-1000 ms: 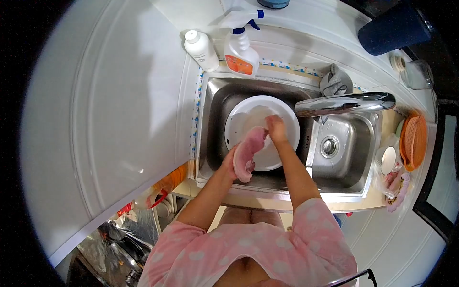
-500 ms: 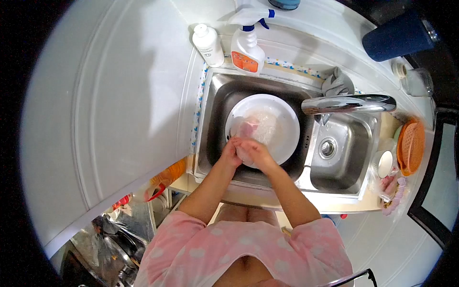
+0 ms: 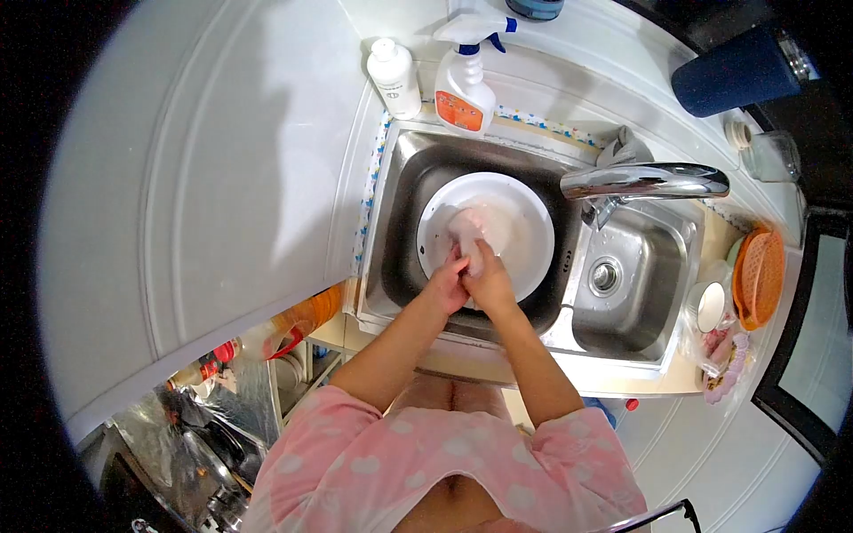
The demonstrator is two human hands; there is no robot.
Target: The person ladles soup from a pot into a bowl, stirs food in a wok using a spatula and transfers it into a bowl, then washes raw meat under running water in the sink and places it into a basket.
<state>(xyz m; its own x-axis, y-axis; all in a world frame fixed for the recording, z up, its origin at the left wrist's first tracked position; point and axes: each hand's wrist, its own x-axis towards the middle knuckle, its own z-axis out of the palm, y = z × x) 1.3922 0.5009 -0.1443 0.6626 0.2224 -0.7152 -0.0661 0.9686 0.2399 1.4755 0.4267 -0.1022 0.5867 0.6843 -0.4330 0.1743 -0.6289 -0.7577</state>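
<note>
Meat (image 3: 467, 226) in L hand (image 3: 450, 283) & R hand (image 3: 488, 281); white basin (image 3: 531, 233) below

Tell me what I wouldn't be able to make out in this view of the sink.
All in the head view:
- Lower end of the pinkish piece: covered by the left hand and right hand.
- Its outline: blurred.
- Lower part of the grey cloth: behind the faucet.
- Small print on the white bottle: too small.
- Blue object: cut off by the top edge.
</note>
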